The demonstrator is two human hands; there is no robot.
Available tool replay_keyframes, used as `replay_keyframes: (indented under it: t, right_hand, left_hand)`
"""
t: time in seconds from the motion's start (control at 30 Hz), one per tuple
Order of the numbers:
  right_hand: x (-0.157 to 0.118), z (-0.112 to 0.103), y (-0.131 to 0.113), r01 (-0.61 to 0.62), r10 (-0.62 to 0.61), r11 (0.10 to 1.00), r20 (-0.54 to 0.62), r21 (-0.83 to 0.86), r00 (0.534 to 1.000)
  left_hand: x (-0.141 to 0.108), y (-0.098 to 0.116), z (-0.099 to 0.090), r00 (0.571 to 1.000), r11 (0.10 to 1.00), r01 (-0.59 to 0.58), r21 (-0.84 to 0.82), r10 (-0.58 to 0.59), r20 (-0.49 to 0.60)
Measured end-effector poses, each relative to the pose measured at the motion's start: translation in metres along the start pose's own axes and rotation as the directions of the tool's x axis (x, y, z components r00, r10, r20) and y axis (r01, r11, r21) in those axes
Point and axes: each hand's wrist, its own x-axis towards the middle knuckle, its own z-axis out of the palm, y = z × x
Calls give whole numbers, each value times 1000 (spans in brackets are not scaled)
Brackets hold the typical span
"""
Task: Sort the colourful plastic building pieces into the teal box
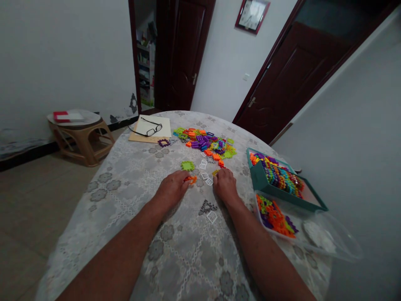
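My left hand [174,186] is closed on an orange piece [193,180], which sticks out past the fingertips. My right hand [224,182] is closed, its fingertips at a small yellow piece [215,172]. A green toothed piece [187,166] lies just beyond my left hand. Between the hands are several white lattice pieces [204,176]. Nearer to me lie a grey triangular piece [206,207] and another white lattice piece [212,216]. Orange blocks [213,156] form a line behind my right hand, below a pile of coloured pieces [200,143].
Black glasses [151,132] rest on paper [163,125] at the table's far left. A teal box [258,178] and a clear tub [259,213] of coloured pieces stand at the right, beside a transparent lid [347,246]. A purple piece [163,143] lies near the paper.
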Motion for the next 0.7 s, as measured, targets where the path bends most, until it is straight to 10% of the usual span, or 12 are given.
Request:
replay_keyframes:
  t: [0.3,0.7]
  right_hand:
    - [-22,-22,-31,290,-327,808,-20,512,945]
    - [-31,-27,-52,326,-400,740,-5,589,916]
  left_hand:
    - [0,-2,7,995,994,-94,-46,96,35]
    - [1,-6,9,996,991,-75,-112,70,-54]
